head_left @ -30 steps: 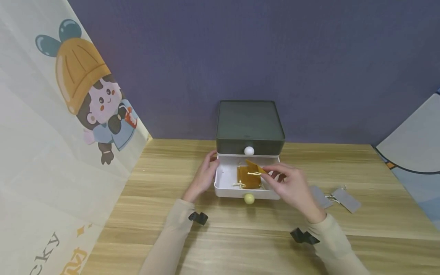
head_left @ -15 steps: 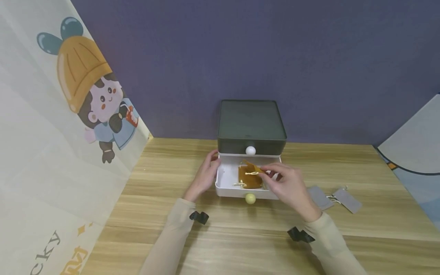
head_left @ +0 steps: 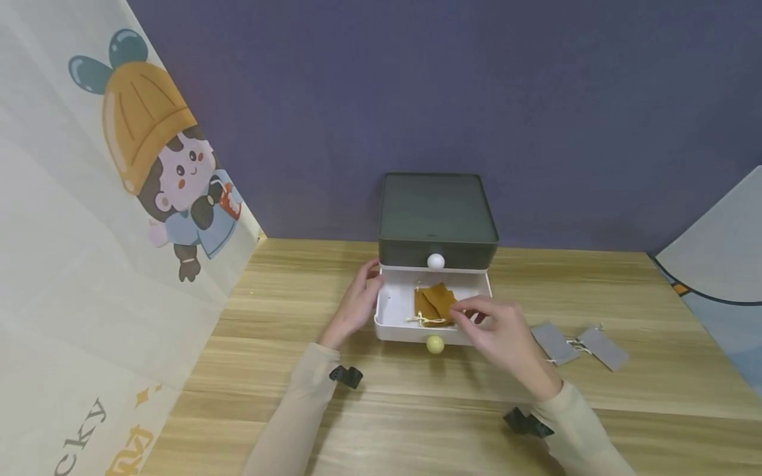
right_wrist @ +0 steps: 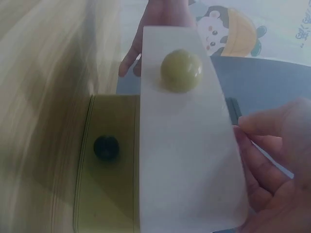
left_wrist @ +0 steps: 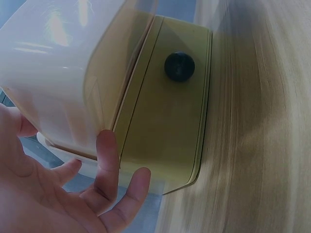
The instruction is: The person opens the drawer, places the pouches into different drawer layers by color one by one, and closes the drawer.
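Note:
A small desktop drawer unit has its white drawer (head_left: 393,311), with a yellow knob (head_left: 435,344), pulled out below the dark grey top (head_left: 437,208). Mustard drawstring pouches (head_left: 433,303) with cream cords lie overlapping inside it. My right hand (head_left: 500,334) reaches over the drawer's right side and pinches the right edge of the upper pouch between thumb and fingertips. My left hand (head_left: 357,301) rests against the unit's left side; in the left wrist view its loosely spread fingers (left_wrist: 108,155) touch beside the drawer wall. In the right wrist view the drawer front hides the pouches.
Two grey drawstring pouches (head_left: 602,347) lie on the wooden table (head_left: 417,423) to the right. Below the pulled-out drawer is a yellow-green drawer (left_wrist: 165,116) with a dark knob (left_wrist: 179,66). A purple-blue wall (head_left: 440,86) stands close behind the unit.
The upper mustard pouch, whose flap stood raised in my right hand, now lies flatter over the lower one. My right hand has lowered slightly toward the drawer front; my left hand has stayed put.

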Action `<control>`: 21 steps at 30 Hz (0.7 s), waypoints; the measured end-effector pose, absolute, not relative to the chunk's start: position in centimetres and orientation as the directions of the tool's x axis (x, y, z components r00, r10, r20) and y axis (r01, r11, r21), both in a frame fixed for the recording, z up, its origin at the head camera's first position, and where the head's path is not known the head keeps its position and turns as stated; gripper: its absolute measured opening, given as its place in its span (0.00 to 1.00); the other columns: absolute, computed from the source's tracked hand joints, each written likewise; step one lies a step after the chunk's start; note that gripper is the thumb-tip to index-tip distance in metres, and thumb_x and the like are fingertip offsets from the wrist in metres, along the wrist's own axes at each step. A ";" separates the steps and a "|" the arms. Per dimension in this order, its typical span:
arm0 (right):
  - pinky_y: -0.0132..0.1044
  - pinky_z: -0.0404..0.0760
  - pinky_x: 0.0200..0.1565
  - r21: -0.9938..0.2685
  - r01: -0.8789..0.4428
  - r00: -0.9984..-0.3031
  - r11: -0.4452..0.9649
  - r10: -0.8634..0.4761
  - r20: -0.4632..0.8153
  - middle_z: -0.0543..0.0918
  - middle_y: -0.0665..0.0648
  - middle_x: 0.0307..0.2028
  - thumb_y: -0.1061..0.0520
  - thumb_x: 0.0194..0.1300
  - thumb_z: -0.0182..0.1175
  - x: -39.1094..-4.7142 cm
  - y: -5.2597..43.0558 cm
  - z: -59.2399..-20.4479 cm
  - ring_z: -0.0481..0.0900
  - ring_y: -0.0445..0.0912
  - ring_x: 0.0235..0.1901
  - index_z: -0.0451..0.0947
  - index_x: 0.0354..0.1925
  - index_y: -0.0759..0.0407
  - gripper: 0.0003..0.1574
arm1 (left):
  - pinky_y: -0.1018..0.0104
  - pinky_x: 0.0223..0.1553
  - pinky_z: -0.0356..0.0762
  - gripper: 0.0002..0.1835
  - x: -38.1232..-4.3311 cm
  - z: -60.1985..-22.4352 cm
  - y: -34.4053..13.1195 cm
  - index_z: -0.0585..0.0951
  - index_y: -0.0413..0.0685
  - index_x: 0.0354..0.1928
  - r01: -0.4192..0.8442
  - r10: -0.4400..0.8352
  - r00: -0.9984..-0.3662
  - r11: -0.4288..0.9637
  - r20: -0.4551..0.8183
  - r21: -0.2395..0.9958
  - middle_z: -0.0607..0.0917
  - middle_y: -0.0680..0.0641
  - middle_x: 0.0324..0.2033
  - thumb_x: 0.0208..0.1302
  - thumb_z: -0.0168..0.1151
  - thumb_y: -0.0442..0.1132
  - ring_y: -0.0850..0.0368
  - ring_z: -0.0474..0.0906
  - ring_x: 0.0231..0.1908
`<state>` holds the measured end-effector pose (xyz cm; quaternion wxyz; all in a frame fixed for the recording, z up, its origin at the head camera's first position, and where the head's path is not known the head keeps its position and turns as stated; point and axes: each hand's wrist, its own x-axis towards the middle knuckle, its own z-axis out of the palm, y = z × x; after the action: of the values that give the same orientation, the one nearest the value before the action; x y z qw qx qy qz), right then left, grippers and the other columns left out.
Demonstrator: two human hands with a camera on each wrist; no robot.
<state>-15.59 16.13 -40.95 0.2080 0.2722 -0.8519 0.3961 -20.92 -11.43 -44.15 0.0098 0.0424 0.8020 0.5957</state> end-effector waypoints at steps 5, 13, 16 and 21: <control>0.23 0.84 0.35 -0.543 -0.692 -0.708 0.475 -0.298 0.641 0.93 0.51 0.34 0.71 0.57 0.75 -14.7 15.9 -41.0 0.84 0.36 0.30 0.92 0.38 0.60 0.11 | 0.46 0.60 0.86 0.32 -20.8 -44.1 -11.5 0.61 0.48 0.82 0.049 0.080 -0.996 0.283 0.028 0.958 0.73 0.34 0.73 0.83 0.46 0.50 0.35 0.83 0.61; 0.23 0.84 0.31 -0.479 -0.791 -0.598 0.381 -0.312 0.738 0.92 0.54 0.32 0.73 0.53 0.73 -13.5 15.5 -41.0 0.85 0.38 0.26 0.91 0.37 0.59 0.14 | 0.46 0.61 0.86 0.33 -20.9 -44.1 -11.5 0.60 0.47 0.82 0.050 0.087 -0.996 0.282 0.026 0.958 0.73 0.34 0.73 0.83 0.46 0.51 0.35 0.82 0.62; 0.21 0.82 0.28 -0.482 -0.798 -0.595 0.361 -0.346 0.726 0.92 0.53 0.31 0.74 0.51 0.74 -13.0 15.4 -41.4 0.82 0.35 0.23 0.91 0.37 0.59 0.15 | 0.46 0.61 0.86 0.33 -20.9 -44.2 -11.5 0.60 0.47 0.82 0.049 0.085 -0.996 0.280 0.026 0.959 0.73 0.34 0.73 0.83 0.46 0.51 0.35 0.82 0.62; 0.20 0.80 0.26 -0.498 -0.784 -0.618 0.372 -0.382 0.687 0.93 0.52 0.32 0.74 0.50 0.76 -12.6 15.3 -42.3 0.80 0.33 0.21 0.91 0.38 0.59 0.17 | 0.47 0.59 0.87 0.33 -21.0 -44.3 -11.5 0.61 0.47 0.82 0.053 0.083 -0.996 0.277 0.031 0.959 0.73 0.34 0.72 0.83 0.47 0.50 0.36 0.83 0.61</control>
<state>-12.61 15.28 -42.25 0.2369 0.3674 -0.7935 0.4233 -20.99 -11.52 -44.31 0.0123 0.0424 0.7990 0.5997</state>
